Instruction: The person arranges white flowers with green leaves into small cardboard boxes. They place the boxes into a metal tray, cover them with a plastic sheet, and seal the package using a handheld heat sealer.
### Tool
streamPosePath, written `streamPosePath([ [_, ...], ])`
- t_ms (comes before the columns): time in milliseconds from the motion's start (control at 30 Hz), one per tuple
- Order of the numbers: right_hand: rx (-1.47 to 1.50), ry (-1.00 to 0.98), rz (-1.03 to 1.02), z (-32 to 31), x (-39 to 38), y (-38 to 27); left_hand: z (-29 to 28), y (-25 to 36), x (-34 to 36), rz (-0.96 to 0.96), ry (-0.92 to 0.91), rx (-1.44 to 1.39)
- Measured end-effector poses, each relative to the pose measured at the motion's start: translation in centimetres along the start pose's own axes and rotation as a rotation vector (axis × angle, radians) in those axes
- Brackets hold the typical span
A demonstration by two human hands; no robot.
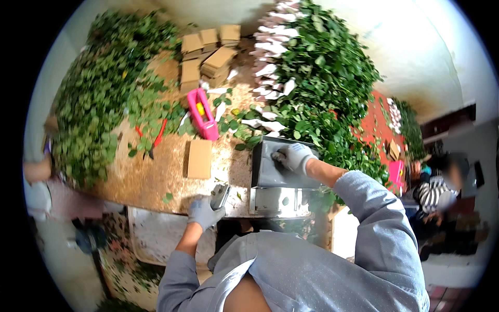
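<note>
My left hand [205, 212], in a pale grey glove, is closed around a small grey metal tool [221, 196] that looks like a stapler, at the table's front edge. My right hand [296, 158], gloved the same way, reaches into a dark grey shallow tray [264, 178]. Its fingers are bent together low over the tray's floor. The fingertips look dark, and whatever they pinch cannot be made out. Left of the tray lies a flat tan cardboard piece [199, 159]. A pink tape dispenser [202, 114] with a yellow core rests behind it.
Stacked cardboard pieces [200, 58] stand at the back. Leafy stems with white-wrapped heads [322, 67] pile up behind the tray; more foliage [99, 99] covers the left side. Red-handled cutters [160, 133] lie mid-left. Another person [439, 190] is at the far right.
</note>
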State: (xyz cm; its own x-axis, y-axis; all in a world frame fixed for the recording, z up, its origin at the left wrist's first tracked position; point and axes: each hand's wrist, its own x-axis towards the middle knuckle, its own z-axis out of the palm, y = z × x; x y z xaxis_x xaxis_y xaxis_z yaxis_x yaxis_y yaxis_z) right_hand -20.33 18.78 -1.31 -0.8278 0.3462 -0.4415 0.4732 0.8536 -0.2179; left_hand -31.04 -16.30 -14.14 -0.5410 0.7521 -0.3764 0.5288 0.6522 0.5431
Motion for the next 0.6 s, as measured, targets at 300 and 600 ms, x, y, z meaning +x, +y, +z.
streamPosePath([
  [300,0.04,-0.009,0.022,-0.1,-1.1,-0.5,-5.6,5.7,5.1,0.15,-0.309,-0.879],
  [600,0.127,-0.031,-0.004,0.6,-0.2,0.0,-11.6,9.0,12.3,0.313,-0.415,-0.026],
])
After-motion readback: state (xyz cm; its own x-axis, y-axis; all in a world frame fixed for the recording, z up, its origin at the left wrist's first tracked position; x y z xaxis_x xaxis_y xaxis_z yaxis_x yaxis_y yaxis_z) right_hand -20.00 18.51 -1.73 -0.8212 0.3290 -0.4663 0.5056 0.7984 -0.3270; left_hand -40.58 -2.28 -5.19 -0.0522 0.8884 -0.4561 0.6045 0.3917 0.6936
